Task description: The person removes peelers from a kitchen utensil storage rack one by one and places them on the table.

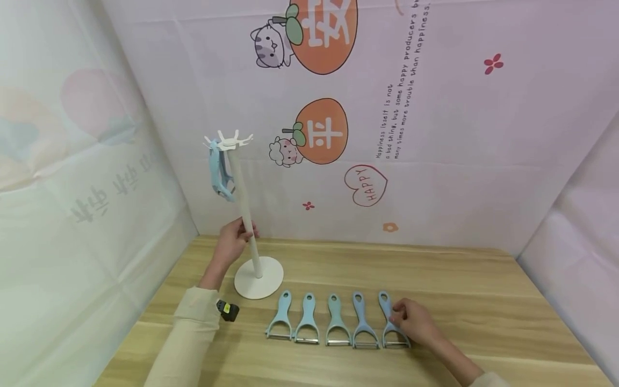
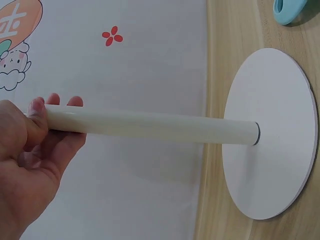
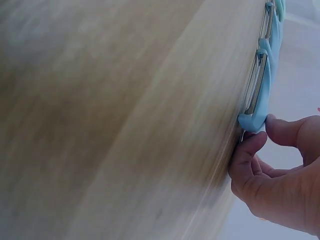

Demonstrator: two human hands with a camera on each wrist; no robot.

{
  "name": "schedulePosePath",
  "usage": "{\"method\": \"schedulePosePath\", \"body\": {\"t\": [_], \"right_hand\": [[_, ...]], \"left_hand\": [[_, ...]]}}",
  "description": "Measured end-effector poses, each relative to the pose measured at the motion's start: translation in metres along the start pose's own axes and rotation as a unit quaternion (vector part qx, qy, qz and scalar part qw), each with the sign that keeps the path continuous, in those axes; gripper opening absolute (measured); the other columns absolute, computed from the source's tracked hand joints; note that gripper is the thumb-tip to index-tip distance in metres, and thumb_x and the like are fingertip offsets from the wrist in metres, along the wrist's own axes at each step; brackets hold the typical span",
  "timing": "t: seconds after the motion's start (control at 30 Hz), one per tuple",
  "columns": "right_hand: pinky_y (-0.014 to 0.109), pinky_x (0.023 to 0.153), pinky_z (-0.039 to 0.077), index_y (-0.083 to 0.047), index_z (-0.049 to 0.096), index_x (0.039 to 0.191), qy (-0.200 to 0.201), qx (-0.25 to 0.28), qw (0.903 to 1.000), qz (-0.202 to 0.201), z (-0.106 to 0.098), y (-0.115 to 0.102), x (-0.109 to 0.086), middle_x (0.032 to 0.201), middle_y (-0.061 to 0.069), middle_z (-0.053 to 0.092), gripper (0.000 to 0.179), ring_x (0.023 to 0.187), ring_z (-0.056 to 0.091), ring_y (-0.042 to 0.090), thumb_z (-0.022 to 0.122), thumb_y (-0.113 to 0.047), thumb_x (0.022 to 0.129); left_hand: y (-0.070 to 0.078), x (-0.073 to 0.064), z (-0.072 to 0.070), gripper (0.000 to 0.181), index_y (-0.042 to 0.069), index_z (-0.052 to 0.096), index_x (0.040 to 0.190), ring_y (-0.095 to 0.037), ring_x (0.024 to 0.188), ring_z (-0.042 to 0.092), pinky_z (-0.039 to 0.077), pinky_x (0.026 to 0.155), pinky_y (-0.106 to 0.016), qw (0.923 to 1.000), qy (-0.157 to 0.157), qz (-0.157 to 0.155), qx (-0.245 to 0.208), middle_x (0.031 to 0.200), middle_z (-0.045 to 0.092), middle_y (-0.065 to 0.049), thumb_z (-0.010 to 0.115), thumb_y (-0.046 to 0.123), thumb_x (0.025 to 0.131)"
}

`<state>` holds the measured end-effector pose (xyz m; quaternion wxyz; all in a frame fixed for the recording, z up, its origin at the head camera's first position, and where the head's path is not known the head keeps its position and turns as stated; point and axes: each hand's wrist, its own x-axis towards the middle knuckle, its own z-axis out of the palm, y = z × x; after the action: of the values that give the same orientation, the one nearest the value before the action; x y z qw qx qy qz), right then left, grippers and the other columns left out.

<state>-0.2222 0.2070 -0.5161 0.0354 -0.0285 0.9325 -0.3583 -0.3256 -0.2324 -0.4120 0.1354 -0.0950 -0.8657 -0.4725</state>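
Observation:
My left hand (image 1: 233, 241) grips the pole (image 2: 150, 127) of a white stand, thumb on one side and fingers on the other. The stand's round base (image 1: 258, 278) rests on the table, and a blue peeler (image 1: 215, 166) hangs from the hooks (image 1: 228, 143) at its top. Several blue and green Y-shaped peelers lie in a row, blades towards me. At the row's right end my right hand (image 1: 417, 322) pinches the handle of a blue peeler (image 1: 385, 303) between thumb and fingers; its head (image 3: 256, 121) lies low at the tabletop.
A green peeler (image 1: 335, 306) lies mid-row, with a light blue one (image 1: 308, 306) left of it. A small black device (image 1: 228, 310) is by the left sleeve. Printed cloth (image 1: 435, 204) stands along the wooden table's (image 1: 459, 279) back edge and sides.

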Motion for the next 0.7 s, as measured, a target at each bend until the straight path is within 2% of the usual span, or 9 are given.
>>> {"method": "schedulePosePath", "body": {"t": [0.2,0.33,0.53,0.7], "right_hand": [[0.024,0.059,0.044,0.007,0.062,0.108,0.003,0.002,0.9999,0.011,-0.002,0.004,-0.003,0.081,0.006,0.063,0.029,0.072,0.056,0.015,0.073,-0.007,0.085],[0.024,0.059,0.044,0.007,0.062,0.107,0.005,0.004,0.9999,0.008,-0.003,0.005,-0.003,0.080,0.005,0.064,0.028,0.071,0.056,0.014,0.073,-0.007,0.085],[0.024,0.059,0.043,0.005,0.062,0.109,0.002,0.008,0.9999,0.014,-0.005,0.005,-0.005,0.081,0.004,0.063,0.029,0.071,0.055,0.014,0.073,-0.008,0.086],[0.024,0.058,0.043,0.005,0.061,0.110,-0.004,0.015,0.9997,0.019,-0.006,0.006,-0.006,0.081,0.004,0.063,0.030,0.070,0.054,0.015,0.073,-0.010,0.087]], "left_hand": [[0.000,0.000,0.005,0.013,-0.009,0.064,0.104,-0.039,0.092,0.073,0.059,0.086,-0.044,0.9988,0.049,0.001,0.006,0.102,0.072,-0.029,0.061,-0.010,0.091],[0.002,-0.002,0.007,0.016,-0.011,0.066,0.103,-0.039,0.091,0.074,0.060,0.081,-0.041,0.9969,0.078,-0.003,-0.008,0.099,0.072,-0.030,0.066,-0.011,0.087],[0.007,-0.004,0.012,0.019,-0.010,0.070,0.100,-0.039,0.089,0.074,0.061,0.078,-0.043,0.9927,0.121,0.002,0.004,0.093,0.074,-0.027,0.074,-0.006,0.081],[0.008,-0.008,0.013,0.020,-0.010,0.070,0.099,-0.038,0.086,0.075,0.061,0.076,-0.043,0.9894,0.144,0.000,0.012,0.091,0.074,-0.026,0.076,-0.002,0.081]]}}
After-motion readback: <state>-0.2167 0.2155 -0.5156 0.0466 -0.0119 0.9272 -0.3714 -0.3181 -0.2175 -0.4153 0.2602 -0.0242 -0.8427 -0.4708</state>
